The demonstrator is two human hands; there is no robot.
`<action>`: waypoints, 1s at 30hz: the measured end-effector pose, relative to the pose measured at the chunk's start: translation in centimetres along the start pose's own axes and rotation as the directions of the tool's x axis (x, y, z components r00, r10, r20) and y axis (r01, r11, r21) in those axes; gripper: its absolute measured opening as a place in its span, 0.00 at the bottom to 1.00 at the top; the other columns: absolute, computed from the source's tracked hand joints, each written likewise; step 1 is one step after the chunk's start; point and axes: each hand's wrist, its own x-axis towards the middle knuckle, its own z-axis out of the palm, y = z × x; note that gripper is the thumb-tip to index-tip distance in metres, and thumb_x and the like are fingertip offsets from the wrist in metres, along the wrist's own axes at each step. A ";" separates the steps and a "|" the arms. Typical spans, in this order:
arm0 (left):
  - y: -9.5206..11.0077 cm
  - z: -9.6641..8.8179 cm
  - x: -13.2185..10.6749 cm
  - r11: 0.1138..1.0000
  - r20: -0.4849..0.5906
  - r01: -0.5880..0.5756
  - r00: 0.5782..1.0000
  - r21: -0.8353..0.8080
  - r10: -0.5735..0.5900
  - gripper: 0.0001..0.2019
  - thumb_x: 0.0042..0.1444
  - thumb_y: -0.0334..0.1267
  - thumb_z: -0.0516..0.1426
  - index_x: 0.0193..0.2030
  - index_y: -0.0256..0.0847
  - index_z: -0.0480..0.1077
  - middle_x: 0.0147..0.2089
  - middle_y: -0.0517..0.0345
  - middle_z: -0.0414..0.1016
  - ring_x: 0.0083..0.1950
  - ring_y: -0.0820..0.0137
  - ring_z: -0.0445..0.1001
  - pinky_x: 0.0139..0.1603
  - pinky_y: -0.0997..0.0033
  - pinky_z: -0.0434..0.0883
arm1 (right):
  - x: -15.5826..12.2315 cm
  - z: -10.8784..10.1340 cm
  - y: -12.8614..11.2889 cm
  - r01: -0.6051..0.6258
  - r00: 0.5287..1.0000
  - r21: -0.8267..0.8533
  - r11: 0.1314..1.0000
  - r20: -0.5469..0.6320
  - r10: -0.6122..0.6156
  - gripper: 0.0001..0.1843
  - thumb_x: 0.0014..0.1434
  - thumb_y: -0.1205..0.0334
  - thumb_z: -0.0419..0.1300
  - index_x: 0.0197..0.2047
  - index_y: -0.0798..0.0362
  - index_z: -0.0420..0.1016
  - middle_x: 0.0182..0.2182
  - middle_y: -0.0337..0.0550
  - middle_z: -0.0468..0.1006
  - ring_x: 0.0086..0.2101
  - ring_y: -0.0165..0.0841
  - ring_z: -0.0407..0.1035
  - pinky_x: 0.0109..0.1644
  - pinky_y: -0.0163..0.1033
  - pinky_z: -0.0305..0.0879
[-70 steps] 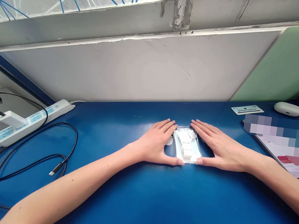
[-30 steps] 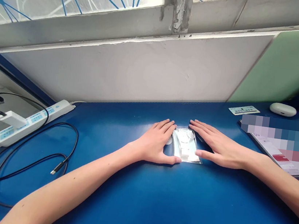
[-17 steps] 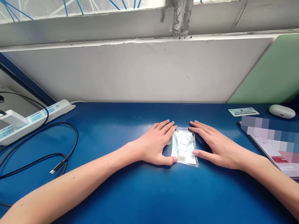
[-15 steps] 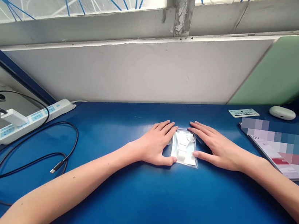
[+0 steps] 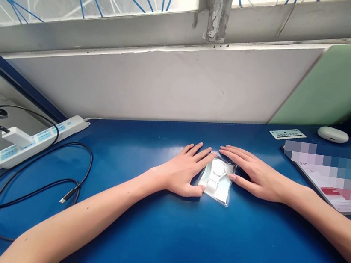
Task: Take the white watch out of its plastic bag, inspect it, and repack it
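A small clear plastic packet (image 5: 217,181) lies tilted on the blue table, with white pieces inside, one of them round. My left hand (image 5: 186,169) rests palm down at its left side, fingers spread, the thumb and fingertips touching the packet's edge. On the other side, my right hand (image 5: 251,171) has its fingers stretched out, and its thumb reaches the packet's right edge. The fingertips of both hands come close together above the packet's far edge. Neither hand is wrapped around it.
A white power strip (image 5: 43,138) with a plugged-in charger (image 5: 16,136) lies at the left, a black cable (image 5: 88,171) looping beside it. At the right are a partly blurred phone-like slab (image 5: 323,185), a printed card (image 5: 287,134) and a white earbud case (image 5: 333,134). A wall stands behind the blue table (image 5: 180,244).
The packet has turned on the table, its near end swinging slightly toward me. My left fingertips have moved a little to the right across its far corner; both hands stay beside it.
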 end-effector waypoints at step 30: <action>0.5 0.7 0.4 0.993 -0.320 0.111 0.941 -0.025 -0.114 0.35 0.53 0.57 0.62 0.62 0.34 0.67 0.63 0.40 0.71 0.67 0.48 0.66 0.68 0.47 0.63 | 0.7 -0.5 -0.3 -0.139 0.986 -0.030 0.990 -0.097 0.135 0.30 0.60 0.40 0.61 0.58 0.50 0.74 0.44 0.53 0.78 0.45 0.49 0.71 0.46 0.53 0.72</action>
